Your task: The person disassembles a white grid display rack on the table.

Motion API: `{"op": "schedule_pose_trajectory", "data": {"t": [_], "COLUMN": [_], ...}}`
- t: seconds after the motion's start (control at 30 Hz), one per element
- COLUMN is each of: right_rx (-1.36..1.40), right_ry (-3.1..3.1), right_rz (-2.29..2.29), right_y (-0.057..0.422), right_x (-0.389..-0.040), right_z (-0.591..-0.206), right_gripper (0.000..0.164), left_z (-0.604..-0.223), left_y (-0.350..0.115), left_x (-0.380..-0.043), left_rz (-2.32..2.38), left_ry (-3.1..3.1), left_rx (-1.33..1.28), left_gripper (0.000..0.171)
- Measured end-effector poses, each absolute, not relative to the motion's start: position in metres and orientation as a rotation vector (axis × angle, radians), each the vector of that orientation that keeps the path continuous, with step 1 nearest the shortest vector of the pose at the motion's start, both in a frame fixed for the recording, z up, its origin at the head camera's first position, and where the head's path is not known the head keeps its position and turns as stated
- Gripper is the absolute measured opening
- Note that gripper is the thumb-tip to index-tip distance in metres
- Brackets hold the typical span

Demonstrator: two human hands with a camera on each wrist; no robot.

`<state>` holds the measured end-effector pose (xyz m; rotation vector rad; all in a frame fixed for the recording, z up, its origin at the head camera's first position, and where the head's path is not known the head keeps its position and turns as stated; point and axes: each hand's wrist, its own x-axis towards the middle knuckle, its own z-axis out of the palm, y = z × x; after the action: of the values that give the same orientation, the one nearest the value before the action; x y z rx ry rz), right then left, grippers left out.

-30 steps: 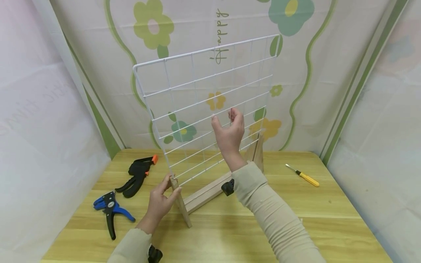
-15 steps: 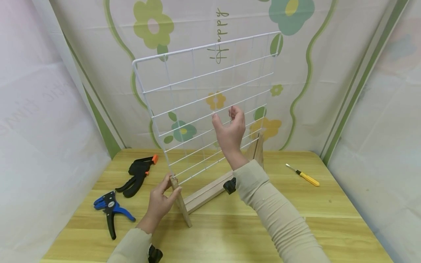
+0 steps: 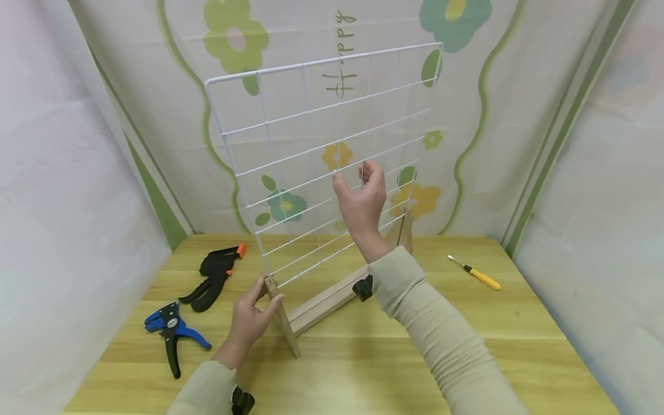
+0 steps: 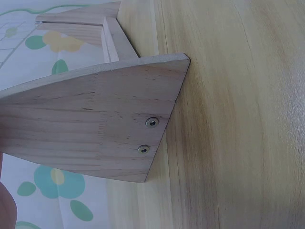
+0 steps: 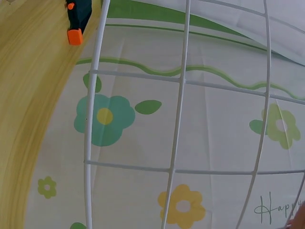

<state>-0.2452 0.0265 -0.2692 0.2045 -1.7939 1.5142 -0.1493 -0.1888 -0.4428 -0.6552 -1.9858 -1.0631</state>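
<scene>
Where a sleeve (image 3: pixel 441 323) crosses, wooden stand (image 3: pixel 328 302) partly hidden, right grip (image 3: pixel 361 203) on grid (image 3: pixel 309 151)

The white wire grid (image 3: pixel 309 150), rectangular, is upright above the wooden stand (image 3: pixel 321 304); its lower corners are at the tops of two side panels (image 4: pixel 95 119). The stand rests on the tabletop (image 3: pixel 519 346). A low crossbar (image 3: pixel 339 293) joins the panels; two round metal fasteners (image 4: pixel 152 122) show on the left panel
</scene>
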Motion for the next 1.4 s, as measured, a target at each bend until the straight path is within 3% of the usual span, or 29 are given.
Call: {"op": "schedule_pose_trajectory", "data": {"t": [1.1, 1.4], "right_rx": [0.209, 0.183], "right_ry": [-1.788, -1.81], "right_rz": [1.477, 1.499], "right_y": [0.034, 0.038], "right_x": [-0.246, -0.244], "right_z": [-0.247, -0.243], "right_gripper": [0.052, 0.054], "left_z": [-0.437, -0.409], "left_y": [-0.184, -0.172], "left_x": [-0.149, -0.134], "left_rz": [-1.082, -1.053], "left_ry": [-2.026, -2.051], "left_rx": [-0.662, -0.647], "left_gripper": [0.05, 0.045]}}
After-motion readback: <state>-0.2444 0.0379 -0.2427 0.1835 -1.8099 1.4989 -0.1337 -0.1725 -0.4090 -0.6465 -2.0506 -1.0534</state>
